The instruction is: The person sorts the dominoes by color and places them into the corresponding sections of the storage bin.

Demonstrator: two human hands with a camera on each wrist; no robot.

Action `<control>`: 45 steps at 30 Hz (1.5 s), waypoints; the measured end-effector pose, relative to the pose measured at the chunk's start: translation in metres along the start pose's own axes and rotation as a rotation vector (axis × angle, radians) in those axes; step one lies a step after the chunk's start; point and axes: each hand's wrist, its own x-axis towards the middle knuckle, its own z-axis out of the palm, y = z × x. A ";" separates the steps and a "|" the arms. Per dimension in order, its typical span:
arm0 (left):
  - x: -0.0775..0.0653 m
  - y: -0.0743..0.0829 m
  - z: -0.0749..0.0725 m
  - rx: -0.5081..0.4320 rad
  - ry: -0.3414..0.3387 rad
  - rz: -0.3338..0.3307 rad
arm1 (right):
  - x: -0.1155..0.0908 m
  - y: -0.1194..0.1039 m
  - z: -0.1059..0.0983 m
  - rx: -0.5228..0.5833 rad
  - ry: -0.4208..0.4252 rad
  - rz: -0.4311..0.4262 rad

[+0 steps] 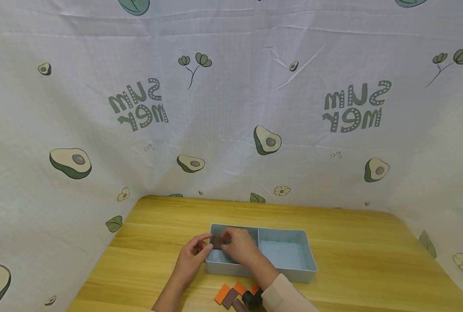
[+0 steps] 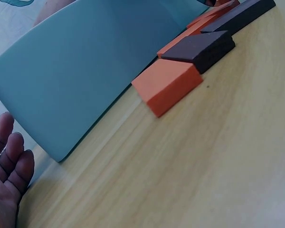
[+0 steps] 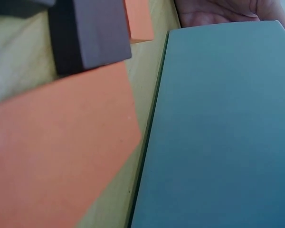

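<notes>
A dark brown block (image 1: 217, 242) is at the left end of the left compartment of a light blue box (image 1: 309, 260). My right hand (image 1: 241, 247) reaches over the front wall and pinches the block's right side between thumb and forefinger. At the box's left rim is my left hand (image 1: 191, 258), its thumb and forefinger extended apart towards the block's left edge; whether they touch block or rim is unclear. In the left wrist view, the other fingers (image 2: 20, 166) of the left hand are loosely bent beside the box's outer wall (image 2: 85, 71).
In front of the box, several orange blocks (image 1: 222, 294) and brown blocks (image 1: 230, 298) lie on the wooden table (image 1: 169, 216). A black object (image 1: 251, 299) beside the right sleeve hides some. Behind the table hangs a printed white cloth (image 1: 223, 108). A divider splits the box.
</notes>
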 end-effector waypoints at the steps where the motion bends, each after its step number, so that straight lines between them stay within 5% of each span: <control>1: 0.000 0.000 0.000 -0.001 -0.001 0.001 | 0.000 0.000 0.000 -0.002 -0.002 0.003; 17: -0.001 0.002 0.000 -0.018 -0.009 -0.005 | -0.004 -0.001 0.000 -0.057 0.061 -0.017; 29: 0.000 0.002 0.001 -0.026 -0.005 -0.005 | -0.025 -0.007 -0.017 0.216 0.200 -0.082; 45: 0.000 0.001 0.001 -0.023 0.007 0.013 | -0.076 -0.009 -0.036 0.351 0.101 -0.031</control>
